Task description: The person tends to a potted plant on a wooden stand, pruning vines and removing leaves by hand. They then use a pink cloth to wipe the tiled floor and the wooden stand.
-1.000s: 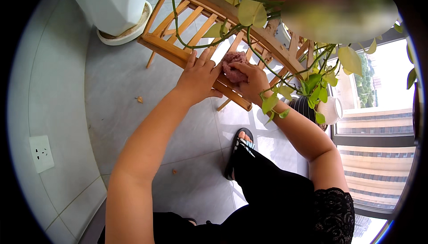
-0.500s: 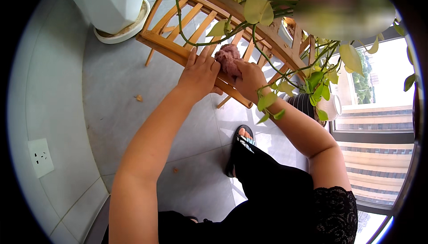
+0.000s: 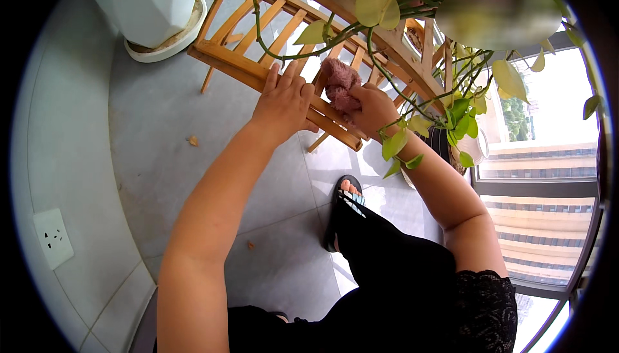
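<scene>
A slatted wooden plant stand point(image 3: 232, 61) crosses the upper middle, its front rail angled down to the right. On that rail lies my left hand point(image 3: 282, 100), fingers over the top and thumb on the near side, gripping it. To its right, my right hand point(image 3: 374, 111) is closed on a fuzzy pink cloth point(image 3: 342, 83). The bunched cloth rests against the rail and slats near the rail's right end. Part of the right fingers is hidden behind the cloth and rail.
Trailing vines with pale leaves point(image 3: 377, 6) hang over the stand and my right forearm. A tall white planter point(image 3: 151, 5) stands on a saucer at the upper left. Right of me are a striped pot point(image 3: 440, 143) and a window point(image 3: 535, 224). Dry leaves point(image 3: 193, 140) lie on the grey floor.
My right hand and the pink cloth have shifted a little to the right along the rail. My left hand stays at about the same spot on it. The whole view has shifted slightly.
</scene>
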Available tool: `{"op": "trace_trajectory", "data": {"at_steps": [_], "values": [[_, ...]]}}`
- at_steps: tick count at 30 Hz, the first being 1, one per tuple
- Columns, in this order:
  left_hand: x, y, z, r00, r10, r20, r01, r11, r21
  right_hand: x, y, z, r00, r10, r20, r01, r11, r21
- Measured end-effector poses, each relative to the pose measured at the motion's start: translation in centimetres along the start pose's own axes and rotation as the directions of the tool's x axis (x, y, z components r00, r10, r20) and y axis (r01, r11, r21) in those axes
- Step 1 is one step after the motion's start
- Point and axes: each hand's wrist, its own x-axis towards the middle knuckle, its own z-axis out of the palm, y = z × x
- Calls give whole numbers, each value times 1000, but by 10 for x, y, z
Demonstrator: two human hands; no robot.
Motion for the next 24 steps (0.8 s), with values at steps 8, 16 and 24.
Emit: {"op": "trace_trajectory", "data": {"at_steps": [8, 16, 24], "values": [[-5, -6, -9, 999, -22, 31, 22, 1000, -8, 85, 61, 30, 903, -124, -411, 162, 985, 60], [-6, -5, -1, 997, -47, 55, 48, 999, -15, 118, 91, 49, 927, -65, -370, 11, 989, -144], [2, 7, -14, 993, -57, 104, 60, 998, -26, 0, -6, 10, 990, 68, 122, 4, 858, -513]]}}
